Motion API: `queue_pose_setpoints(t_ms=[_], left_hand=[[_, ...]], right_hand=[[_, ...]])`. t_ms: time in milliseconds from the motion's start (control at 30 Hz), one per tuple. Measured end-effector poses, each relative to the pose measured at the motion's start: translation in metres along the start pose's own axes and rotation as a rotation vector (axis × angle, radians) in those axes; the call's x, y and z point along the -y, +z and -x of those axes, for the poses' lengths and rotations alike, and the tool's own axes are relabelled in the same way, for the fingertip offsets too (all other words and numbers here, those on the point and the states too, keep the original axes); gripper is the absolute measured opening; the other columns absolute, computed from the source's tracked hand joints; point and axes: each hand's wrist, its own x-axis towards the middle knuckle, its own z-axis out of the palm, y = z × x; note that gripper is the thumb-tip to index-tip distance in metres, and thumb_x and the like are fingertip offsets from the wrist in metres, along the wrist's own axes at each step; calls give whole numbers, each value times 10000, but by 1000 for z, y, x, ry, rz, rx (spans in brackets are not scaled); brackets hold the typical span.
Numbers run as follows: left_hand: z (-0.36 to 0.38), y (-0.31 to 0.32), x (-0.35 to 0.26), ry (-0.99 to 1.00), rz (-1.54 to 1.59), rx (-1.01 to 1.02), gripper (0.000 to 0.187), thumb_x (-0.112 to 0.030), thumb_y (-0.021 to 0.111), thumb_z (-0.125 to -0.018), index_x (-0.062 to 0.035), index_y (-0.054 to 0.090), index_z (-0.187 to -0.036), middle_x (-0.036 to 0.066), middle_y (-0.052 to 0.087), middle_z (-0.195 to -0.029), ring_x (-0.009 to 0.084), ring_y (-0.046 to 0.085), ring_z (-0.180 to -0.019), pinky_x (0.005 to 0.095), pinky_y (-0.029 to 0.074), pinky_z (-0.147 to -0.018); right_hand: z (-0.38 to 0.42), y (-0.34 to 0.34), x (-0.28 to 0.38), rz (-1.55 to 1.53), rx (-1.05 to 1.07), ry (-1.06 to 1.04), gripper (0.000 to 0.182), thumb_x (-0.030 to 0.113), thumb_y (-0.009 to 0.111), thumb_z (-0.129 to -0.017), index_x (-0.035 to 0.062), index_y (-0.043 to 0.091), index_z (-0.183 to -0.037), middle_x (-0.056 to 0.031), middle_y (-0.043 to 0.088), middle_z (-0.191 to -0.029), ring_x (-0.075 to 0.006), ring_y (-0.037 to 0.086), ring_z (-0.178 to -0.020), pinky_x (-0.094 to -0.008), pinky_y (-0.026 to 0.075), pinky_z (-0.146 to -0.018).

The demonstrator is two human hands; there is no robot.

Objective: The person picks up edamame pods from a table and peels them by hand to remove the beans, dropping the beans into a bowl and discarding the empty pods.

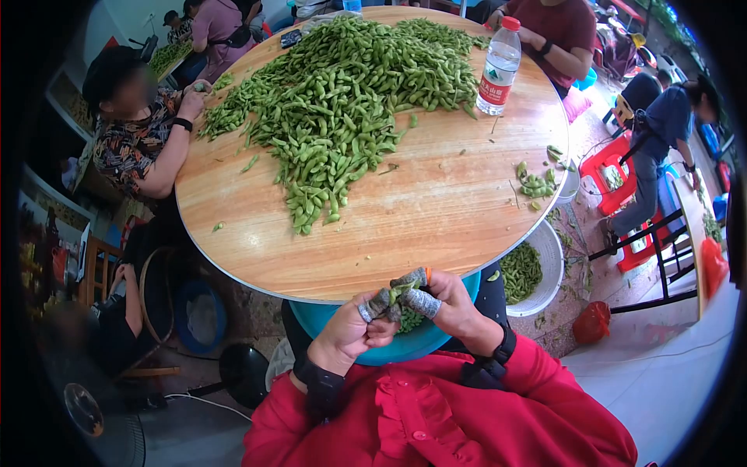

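My left hand and my right hand meet at the table's near edge, above a teal basin on my lap. Grey wraps cover some fingertips. Both hands are closed on a small green pod between the wrapped fingertips. Shelled green beans lie in the basin, partly hidden by my hands. Beyond, a large heap of green pods covers the back and middle of the round wooden table.
A water bottle stands at the right of the heap, and a few loose pods lie near the right edge. A white basket of pods is below. People sit at left and back; one bends over at right near red stools.
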Motion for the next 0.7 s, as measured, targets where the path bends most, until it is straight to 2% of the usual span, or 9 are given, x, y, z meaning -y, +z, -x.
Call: queue_pose_setpoints(t_ms=[33, 133, 233, 333, 433, 533, 633, 700], left_hand=[[-1, 0, 0, -7, 13, 22, 283, -317, 383, -903, -67, 514, -871, -44, 300, -519, 63, 255, -417, 195, 232, -378], [-1, 7, 1, 59, -85, -169, 204, -243, 438, -891, -53, 513, -900, -22, 404, -545, 86, 358, -442, 202, 314, -409], [-9, 22, 10, 660, -1097, -372, 152, -159, 518, -847, -21, 516, -910, 43, 519, -616, 139, 498, -532, 241, 409, -496], [0, 26, 1, 711, -1638, -446, 161, -51, 534, -780, 20, 508, -923, 161, 585, -696, 319, 578, -638, 355, 448, -560], [0, 28, 3, 701, -1551, -444, 191, -48, 555, -738, 20, 508, -911, 193, 567, -699, 368, 557, -658, 387, 438, -559], [0, 31, 4, 742, -1611, -466, 208, -40, 568, -712, 16, 508, -903, 181, 561, -688, 360, 555, -632, 391, 435, -552], [0, 26, 7, 860, -1868, -479, 201, -39, 569, -712, 19, 504, -893, 176, 551, -687, 359, 548, -628, 397, 428, -548], [2, 27, 7, 880, -1915, -494, 205, -30, 568, -704, 18, 502, -892, 178, 547, -686, 369, 543, -642, 397, 431, -554]], right_hand=[[-1, -1, -1, 33, -11, -4, 166, 127, 527, -854, -10, 562, -941, -17, 592, -859, -73, 520, -788, -231, 429, -719], [-1, -2, 0, 15, -53, 59, 171, 128, 529, -853, -10, 562, -949, -15, 592, -859, -72, 517, -788, -228, 428, -716], [-1, -2, 0, 16, -60, 133, 174, 125, 532, -849, -8, 562, -957, -11, 591, -862, -69, 516, -788, -227, 427, -715], [-2, -1, 5, 12, -36, 123, 167, 119, 534, -845, -7, 564, -951, -12, 593, -861, -68, 517, -787, -228, 428, -714], [-1, -1, 6, -34, -18, 105, 158, 115, 535, -843, -7, 566, -937, -18, 596, -856, -72, 521, -785, -230, 429, -713], [-1, 1, 7, -40, -27, 121, 156, 116, 534, -843, -9, 566, -930, -25, 599, -854, -78, 526, -783, -232, 431, -714], [-1, 1, 10, -31, -20, 133, 156, 113, 535, -843, -11, 566, -931, -28, 601, -858, -82, 530, -781, -233, 432, -716], [-1, 3, 8, -33, 3, 107, 157, 111, 538, -841, -13, 565, -933, -29, 601, -860, -83, 531, -783, -233, 432, -716]])
